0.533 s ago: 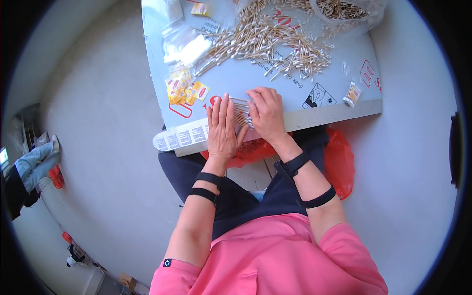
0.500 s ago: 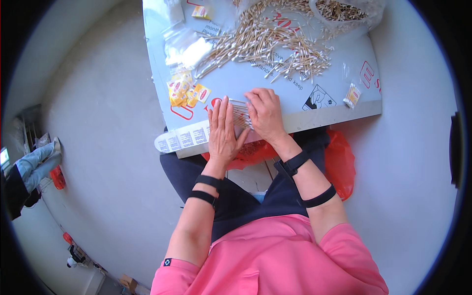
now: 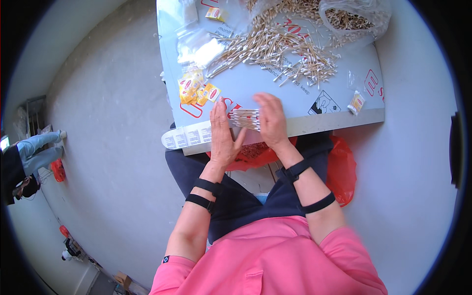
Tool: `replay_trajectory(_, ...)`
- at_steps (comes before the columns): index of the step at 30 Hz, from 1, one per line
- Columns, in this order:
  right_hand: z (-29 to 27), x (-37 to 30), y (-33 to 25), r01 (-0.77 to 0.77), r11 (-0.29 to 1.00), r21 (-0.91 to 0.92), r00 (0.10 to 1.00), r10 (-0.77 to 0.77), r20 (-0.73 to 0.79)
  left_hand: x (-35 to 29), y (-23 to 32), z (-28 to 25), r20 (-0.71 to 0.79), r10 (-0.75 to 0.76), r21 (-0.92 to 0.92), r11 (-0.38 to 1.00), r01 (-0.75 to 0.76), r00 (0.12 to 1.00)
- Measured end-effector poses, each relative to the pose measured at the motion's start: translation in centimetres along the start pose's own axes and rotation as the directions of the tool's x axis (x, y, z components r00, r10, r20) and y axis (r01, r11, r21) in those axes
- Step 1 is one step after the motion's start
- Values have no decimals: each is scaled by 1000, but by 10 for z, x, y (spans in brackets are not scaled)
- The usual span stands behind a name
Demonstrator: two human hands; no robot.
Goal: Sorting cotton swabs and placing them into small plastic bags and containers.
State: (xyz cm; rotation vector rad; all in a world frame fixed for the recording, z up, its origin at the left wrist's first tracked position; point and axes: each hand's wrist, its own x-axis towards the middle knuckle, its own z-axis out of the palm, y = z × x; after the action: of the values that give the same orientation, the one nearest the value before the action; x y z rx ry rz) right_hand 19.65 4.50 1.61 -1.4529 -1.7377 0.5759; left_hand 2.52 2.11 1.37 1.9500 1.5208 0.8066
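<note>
A small row of cotton swabs (image 3: 245,119) with wooden sticks lies side by side near the table's front edge, between my two hands. My left hand (image 3: 223,135) is open, its fingers stretched out along the left ends of the swabs. At their right ends my right hand (image 3: 274,122) is open too, fingers extended and slightly blurred. Neither hand is gripping the row. Farther back spreads a large loose pile of cotton swabs (image 3: 280,46). Left of my left hand lie several small yellow cards (image 3: 194,89).
A clear plastic bag (image 3: 376,22) of swabs stands at the back right. One small filled packet (image 3: 356,103) sits on the right of the table (image 3: 275,101). Clear bags (image 3: 209,51) lie at the left. A red plastic bag (image 3: 342,172) hangs below the table.
My hands have drawn slightly apart, and more of the swab row shows between them. My right hand's fingers have lifted off it. The whole view has shifted a little.
</note>
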Motion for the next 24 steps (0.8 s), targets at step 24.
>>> replay_trajectory(24,23,-31,-4,-203,890,407,946,286,-155,11,-2,-3,181,110,92,987,-128,977)
